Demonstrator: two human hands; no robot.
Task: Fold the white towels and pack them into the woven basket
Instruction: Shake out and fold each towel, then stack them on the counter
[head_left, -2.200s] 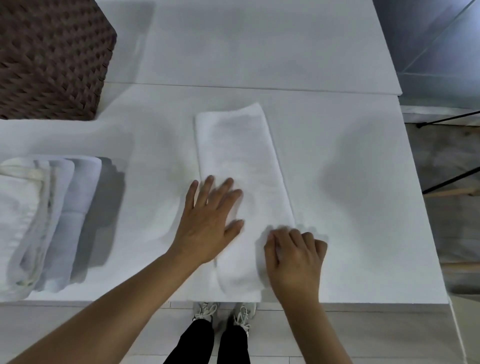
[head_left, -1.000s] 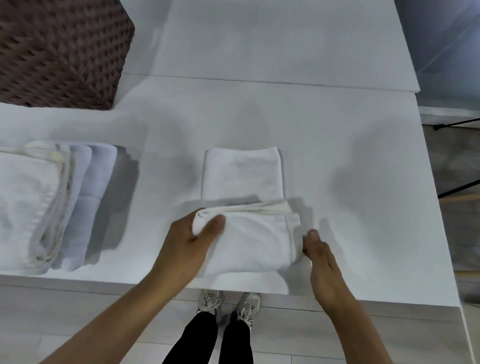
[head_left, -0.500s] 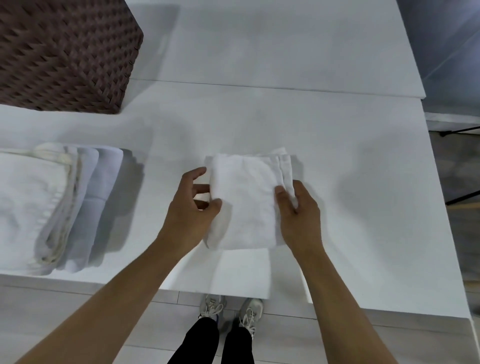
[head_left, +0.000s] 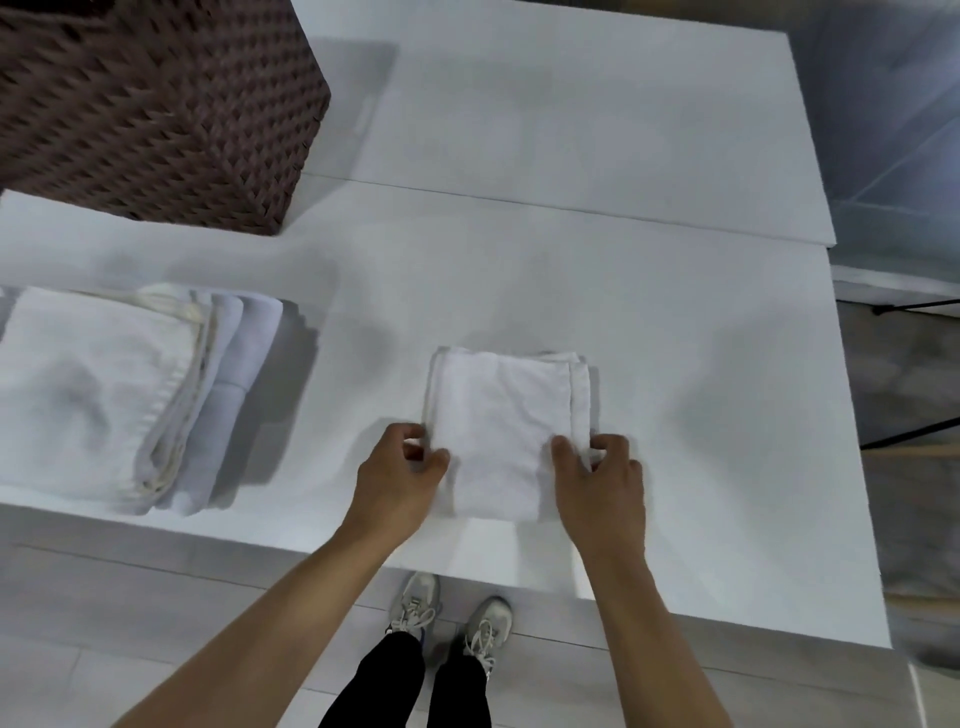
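Head view, nearest first: the left hand (head_left: 397, 475) and right hand (head_left: 597, 480) pinch the side edges of the folded towel (head_left: 501, 431), which lies on the white table (head_left: 675, 338) near its front edge. Soft, light and floppy, it is probably best carried by both sides so the layers stay together. At nine o'clock sits a stack of towels (head_left: 104, 395); at eleven, the woven basket (head_left: 156, 104), with nothing blocking the way.

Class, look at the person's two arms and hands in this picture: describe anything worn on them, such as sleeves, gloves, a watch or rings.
Both forearms are bare up to the frame edge: no sleeves show. The left hand and right hand wear no gloves, and no watch, bracelet or rings are visible on the wrists or fingers.
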